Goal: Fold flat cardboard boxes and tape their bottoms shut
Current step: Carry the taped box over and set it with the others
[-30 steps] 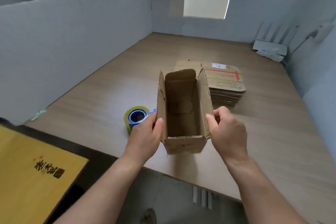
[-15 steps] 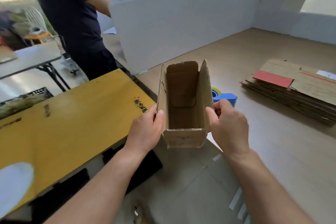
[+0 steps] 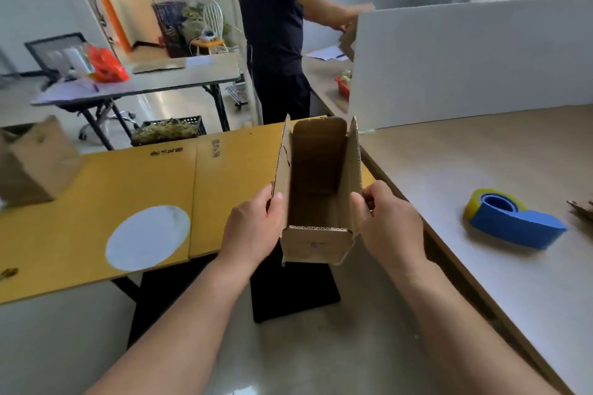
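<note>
Box: You hold one cardboard box point(image 3: 316, 245) upright in the air over the floor, between the yellow board point(image 3: 80, 212) and the tabletop point(image 3: 465, 163). It is open at the top with its flaps standing up.
Inside the box: You see bare cardboard walls. The bottom lies in shadow and its seam is hard to make out.
Left hand: Your left hand point(image 3: 253, 228) grips the box's left wall, thumb at the rim. The fingers are hidden behind the wall.
Right hand: Your right hand point(image 3: 390, 228) grips the right wall, thumb on the edge and fingers curled round the outside.
Tape: One blue tape dispenser point(image 3: 513, 224) with a yellowish roll lies on the tabletop, well apart from the box.
Flat cardboard: One corner point(image 3: 582, 210) shows, cut off at the right edge.
On the yellow board: There is one white oval point(image 3: 147, 237) and dark print too blurred to read.
Other box: One brown box point(image 3: 38, 163) sits far left, partly out of frame.
Crate: One black crate point(image 3: 199, 127) holds greenish-brown stuff you cannot identify.
Partition: One white partition point(image 3: 465, 58) stands along the tabletop. It partly hides the hands of one person in dark clothes point(image 3: 276, 26).
</note>
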A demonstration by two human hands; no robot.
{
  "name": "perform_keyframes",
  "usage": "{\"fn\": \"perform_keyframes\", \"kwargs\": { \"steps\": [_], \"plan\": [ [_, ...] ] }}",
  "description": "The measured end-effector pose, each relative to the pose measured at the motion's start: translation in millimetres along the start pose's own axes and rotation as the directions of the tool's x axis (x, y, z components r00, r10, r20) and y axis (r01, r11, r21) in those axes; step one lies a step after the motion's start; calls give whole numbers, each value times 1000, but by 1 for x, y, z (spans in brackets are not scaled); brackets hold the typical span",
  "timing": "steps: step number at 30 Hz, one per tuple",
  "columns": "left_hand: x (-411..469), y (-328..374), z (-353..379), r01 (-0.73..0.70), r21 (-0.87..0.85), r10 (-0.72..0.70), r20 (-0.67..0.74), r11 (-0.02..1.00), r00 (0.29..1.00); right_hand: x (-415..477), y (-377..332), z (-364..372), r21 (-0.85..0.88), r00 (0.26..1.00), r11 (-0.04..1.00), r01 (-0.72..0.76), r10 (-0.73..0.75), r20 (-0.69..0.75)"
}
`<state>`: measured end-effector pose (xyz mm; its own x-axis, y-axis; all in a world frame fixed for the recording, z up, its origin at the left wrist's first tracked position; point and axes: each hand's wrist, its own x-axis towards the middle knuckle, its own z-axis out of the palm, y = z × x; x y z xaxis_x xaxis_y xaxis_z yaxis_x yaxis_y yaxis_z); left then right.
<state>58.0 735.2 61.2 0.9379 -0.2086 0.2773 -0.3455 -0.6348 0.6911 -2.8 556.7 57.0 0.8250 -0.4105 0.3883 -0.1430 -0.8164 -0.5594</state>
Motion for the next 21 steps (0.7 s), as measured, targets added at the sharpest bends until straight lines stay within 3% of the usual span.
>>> {"fn": "perform_keyframes", "kwargs": {
  "steps": [4,12,21],
  "plan": [
    [4,-51,-43,87,3,-87,-57,996,995,4,-51,41,7,989,998,68,-69,131],
    [29,-162,-131,251,27,-246,-132,968,960,17,-164,137,11,955,987,163,-161,248],
    [64,-270,-217,304,102,-286,-162,947,944,28,-271,243,33,941,981,190,-191,279]
  ]
}}
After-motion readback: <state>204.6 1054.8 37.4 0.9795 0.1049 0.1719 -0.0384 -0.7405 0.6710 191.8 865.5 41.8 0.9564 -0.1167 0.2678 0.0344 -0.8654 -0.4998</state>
